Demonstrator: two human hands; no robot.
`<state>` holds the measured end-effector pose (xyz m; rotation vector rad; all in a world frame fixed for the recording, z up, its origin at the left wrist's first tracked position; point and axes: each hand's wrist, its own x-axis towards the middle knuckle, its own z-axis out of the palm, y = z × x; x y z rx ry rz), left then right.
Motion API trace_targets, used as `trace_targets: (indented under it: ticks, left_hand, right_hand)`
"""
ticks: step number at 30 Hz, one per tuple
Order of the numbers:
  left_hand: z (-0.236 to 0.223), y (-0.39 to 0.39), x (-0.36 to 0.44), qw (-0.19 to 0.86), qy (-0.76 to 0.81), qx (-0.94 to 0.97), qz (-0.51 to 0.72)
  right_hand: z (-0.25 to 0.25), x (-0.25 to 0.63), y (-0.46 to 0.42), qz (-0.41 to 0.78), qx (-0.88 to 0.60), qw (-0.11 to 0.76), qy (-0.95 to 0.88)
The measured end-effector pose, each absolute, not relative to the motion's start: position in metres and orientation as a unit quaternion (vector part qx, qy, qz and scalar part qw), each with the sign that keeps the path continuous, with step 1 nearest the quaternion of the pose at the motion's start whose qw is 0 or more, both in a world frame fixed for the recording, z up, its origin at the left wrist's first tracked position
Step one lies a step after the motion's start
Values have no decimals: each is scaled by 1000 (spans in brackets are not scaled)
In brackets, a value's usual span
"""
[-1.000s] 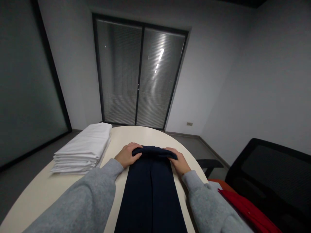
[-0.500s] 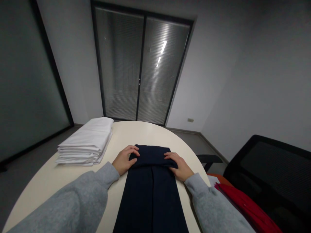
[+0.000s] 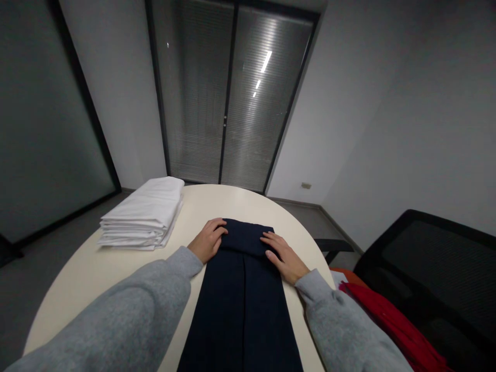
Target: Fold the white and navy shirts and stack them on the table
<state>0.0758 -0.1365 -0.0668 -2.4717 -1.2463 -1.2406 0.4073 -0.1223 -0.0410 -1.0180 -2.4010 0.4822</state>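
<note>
A long dark navy piece of folded cloth (image 3: pixel 243 305) runs from the near edge of the view up the middle of the table. A line divides it lengthwise, and its far end is turned over into a flat folded band (image 3: pixel 244 237). My left hand (image 3: pixel 210 241) rests on the left end of that band, fingers slightly bent over the cloth and thumb mostly hidden. On the right end lies my right hand (image 3: pixel 284 257), its fingers stretched out and its thumb apart, pressing on the fabric. The garment's kind cannot be made out.
A stack of folded white cloth (image 3: pixel 141 217) sits at the left on the round cream table (image 3: pixel 228 199). To the right stands a black mesh chair (image 3: pixel 430 268) with red cloth (image 3: pixel 387 315) on its seat. Glazed doors (image 3: pixel 228 103) are beyond the table.
The turned-over band now lies flatter. My left fingers have come off their grip on its edge and rest on top; my right hand has spread out over it. The view has tilted down slightly.
</note>
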Motion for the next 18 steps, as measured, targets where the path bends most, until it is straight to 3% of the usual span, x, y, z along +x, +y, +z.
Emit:
trace_targets:
  ticks: [7,12,18]
  left_hand:
    - [-68,-134,80,-69,-426,-814,-389]
    - [-49,-114,84,-229,-579,-597,-506]
    - [-51,-67,78,-359,-609,-514,-486]
  right_hand:
    - [-54,399,-109,141,-417,252,-862]
    - [-58,399,-106,140,-411,234,-870]
    - [-57,397,-108,118,-403,210,-883]
